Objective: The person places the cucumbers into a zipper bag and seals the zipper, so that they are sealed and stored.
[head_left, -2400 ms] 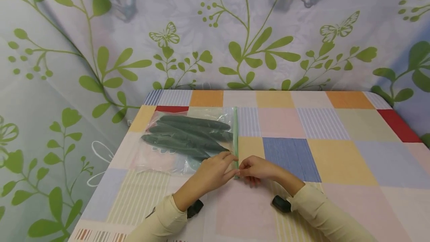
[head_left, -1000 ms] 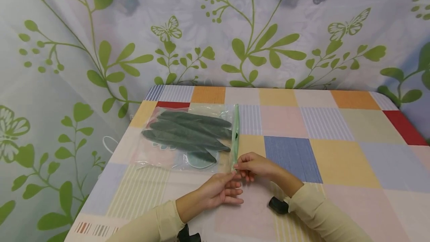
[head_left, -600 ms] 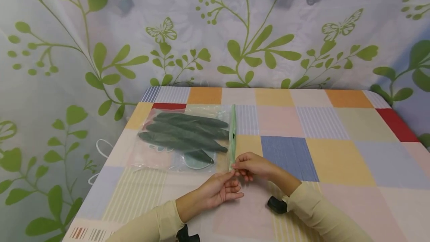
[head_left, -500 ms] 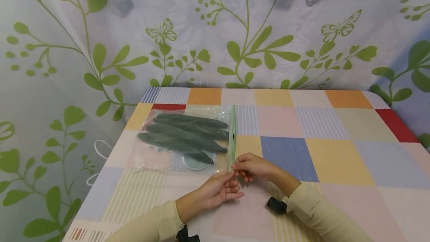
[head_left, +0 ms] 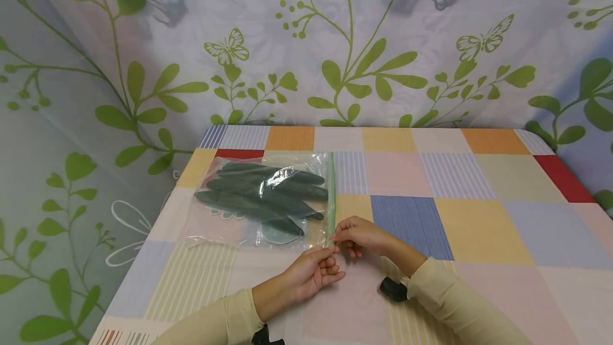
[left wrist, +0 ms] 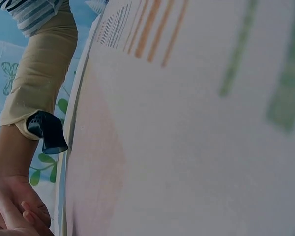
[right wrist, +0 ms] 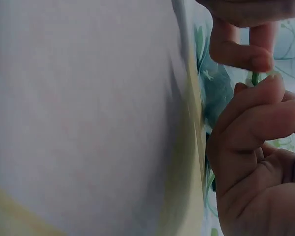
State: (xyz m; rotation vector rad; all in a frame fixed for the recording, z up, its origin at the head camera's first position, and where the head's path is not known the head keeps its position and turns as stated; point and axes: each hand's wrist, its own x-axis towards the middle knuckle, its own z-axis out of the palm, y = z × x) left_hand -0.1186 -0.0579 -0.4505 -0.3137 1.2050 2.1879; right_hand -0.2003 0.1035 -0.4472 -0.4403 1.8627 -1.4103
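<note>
A clear zip bag (head_left: 220,230) with a green zip strip (head_left: 332,190) lies flat on the left of the table. Inside are several long dark green cucumbers (head_left: 268,190). My left hand (head_left: 308,276), palm turned up, pinches the strip's near end between thumb and index finger, its other fingers loosely bent. Right beside it, my right hand (head_left: 361,237) pinches the same end from the right, palm down. In the right wrist view, the fingertips of my right hand (right wrist: 241,44) and left hand (right wrist: 255,157) meet at a bit of green strip.
A patchwork-print cloth (head_left: 412,228) covers the table. Behind it and to the left hang leaf-print curtains (head_left: 282,41). Black wrist devices (head_left: 394,289) sit under both cuffs.
My left hand, earlier palm down over the bag's corner, has turned palm up below it. A dark spot seen midway along the strip is gone, and glare now shows on the bag.
</note>
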